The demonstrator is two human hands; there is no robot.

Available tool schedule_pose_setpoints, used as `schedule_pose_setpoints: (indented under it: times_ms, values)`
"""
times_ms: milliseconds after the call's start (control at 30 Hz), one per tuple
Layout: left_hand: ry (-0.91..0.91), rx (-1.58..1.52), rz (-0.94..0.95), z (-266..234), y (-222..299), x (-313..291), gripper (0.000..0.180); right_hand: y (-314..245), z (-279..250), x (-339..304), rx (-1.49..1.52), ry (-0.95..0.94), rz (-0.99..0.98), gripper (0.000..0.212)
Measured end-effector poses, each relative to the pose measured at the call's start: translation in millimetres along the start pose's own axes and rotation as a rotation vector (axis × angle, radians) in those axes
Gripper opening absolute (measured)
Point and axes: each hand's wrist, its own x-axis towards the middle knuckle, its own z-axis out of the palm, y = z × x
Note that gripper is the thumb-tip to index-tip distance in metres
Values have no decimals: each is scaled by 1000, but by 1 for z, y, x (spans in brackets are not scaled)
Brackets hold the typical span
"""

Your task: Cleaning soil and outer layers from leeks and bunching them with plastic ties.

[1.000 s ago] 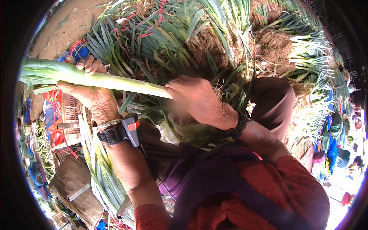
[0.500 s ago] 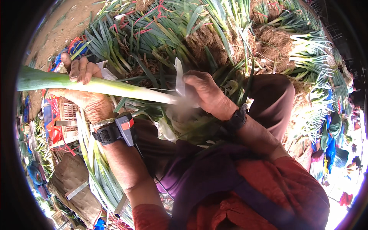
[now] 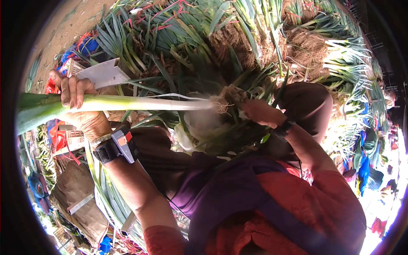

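My left hand is wrapped round a long leek, just where its green top begins. The white shaft lies nearly level across my lap and ends in a tuft of pale roots. A thin white strip of skin runs along its upper side near that end. Just right of the roots is my right hand, its fingers curled and partly in shadow. A brownish piece shows at its fingertips; I cannot tell what it is. Beneath the leek lie pale peelings and dark leaves.
Piled bundles of leeks with brown roots spread in front of me and round to the right. A grey metal bar sticks up beyond my left hand. More leeks lie beside my left forearm, near brown sacking.
My right hand has moved right and slightly down, away from the white skin it was pinching. The leek has levelled out, its root end rising and shifting right; my left hand has moved slightly left.
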Motion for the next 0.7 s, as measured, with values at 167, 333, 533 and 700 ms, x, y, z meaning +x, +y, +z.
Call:
schedule_pose_setpoints:
  times_ms: [167, 333, 533, 700]
  values:
    - [-20, 10, -13, -7, -4, 4, 49, -37, -30, 64, 570, 262, 69, 26]
    - [16, -59, -52, -3, -12, 6, 49, -60, -27, 101, 941, -19, -25, 27]
    - [-38, -149, -69, -9, 2, 4, 53, -32, -19, 64, 1601, -17, 474, 19]
    - [162, 94, 32, -10, 6, 3, 67, 71, 52, 2, 165, 109, 100, 23]
